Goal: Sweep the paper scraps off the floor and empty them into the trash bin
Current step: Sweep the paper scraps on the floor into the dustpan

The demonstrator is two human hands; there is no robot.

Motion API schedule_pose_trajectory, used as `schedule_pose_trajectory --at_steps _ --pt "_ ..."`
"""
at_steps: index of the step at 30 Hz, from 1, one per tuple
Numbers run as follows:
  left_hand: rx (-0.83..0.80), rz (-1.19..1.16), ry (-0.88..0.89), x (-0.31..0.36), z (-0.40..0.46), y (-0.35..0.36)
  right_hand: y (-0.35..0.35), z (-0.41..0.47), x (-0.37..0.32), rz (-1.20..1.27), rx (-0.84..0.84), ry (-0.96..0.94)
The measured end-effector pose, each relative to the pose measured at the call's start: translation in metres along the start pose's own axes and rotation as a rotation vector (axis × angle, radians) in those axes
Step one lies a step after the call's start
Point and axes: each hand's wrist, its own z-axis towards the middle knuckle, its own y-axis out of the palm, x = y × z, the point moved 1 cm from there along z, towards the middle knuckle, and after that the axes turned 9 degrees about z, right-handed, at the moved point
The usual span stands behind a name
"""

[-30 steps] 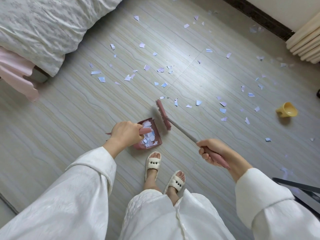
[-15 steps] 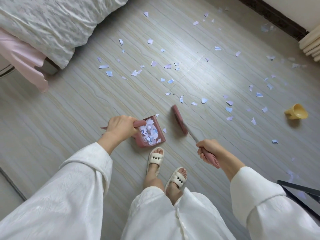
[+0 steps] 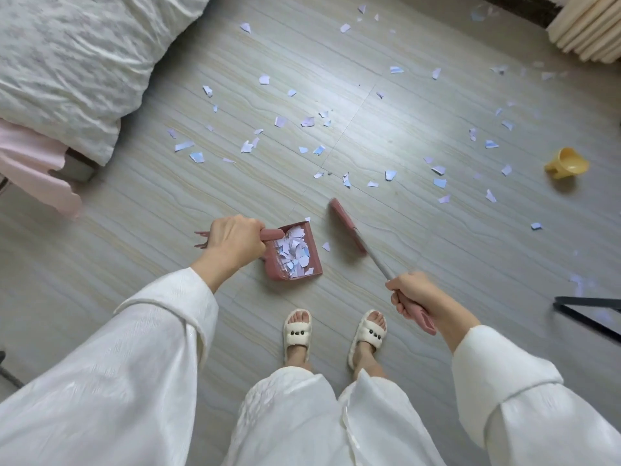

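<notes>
The left hand (image 3: 235, 243) grips the dustpan (image 3: 295, 252) handle; the right hand (image 3: 411, 297) grips the broom (image 3: 347, 230) handle. The broom head lies just beyond and right of the pan, its long edge slanting away from the right hand. Most paper scraps (image 3: 314, 122) lie farther ahead of both hands, so the broom likely reaches forward next.

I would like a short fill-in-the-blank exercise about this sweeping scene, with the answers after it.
1. The left hand holds the handle of the ____.
2. The right hand holds the ____.
3. The dustpan is filled with paper ____.
4. The small cup lying on the floor is ____ in colour.

Answers: dustpan; broom; scraps; yellow
</notes>
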Motion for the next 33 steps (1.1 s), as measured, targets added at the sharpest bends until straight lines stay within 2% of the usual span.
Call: schedule_pose_trajectory --at_steps 5,12,18,21,23,27,30,33 --pt "0.160 0.101 -0.046 -0.010 0.016 0.001 0.017 -0.004 0.018 0.067 0.038 0.001" --pt "0.153 0.081 -0.041 -0.008 0.023 0.002 0.012 -0.001 0.015 0.110 0.035 0.020" --pt "0.171 0.053 -0.019 0.015 0.020 0.000 0.025 0.007 0.002 0.096 -0.120 0.099" --pt "0.176 0.047 -0.005 0.023 0.017 0.000 0.017 -0.001 -0.014 0.318 -0.243 0.226" --pt "0.189 0.057 0.003 0.023 0.017 0.000 0.001 -0.013 -0.023 0.392 -0.274 0.243" --pt "0.188 0.066 -0.022 0.017 0.019 0.002 -0.009 -0.031 -0.024 0.212 -0.220 0.171" --pt "0.165 0.064 -0.022 0.016 0.016 0.002 0.004 -0.027 -0.019 0.215 -0.148 0.062" --pt "0.148 0.071 -0.022 0.011 0.010 0.003 0.017 -0.016 -0.019 0.292 -0.117 0.057"
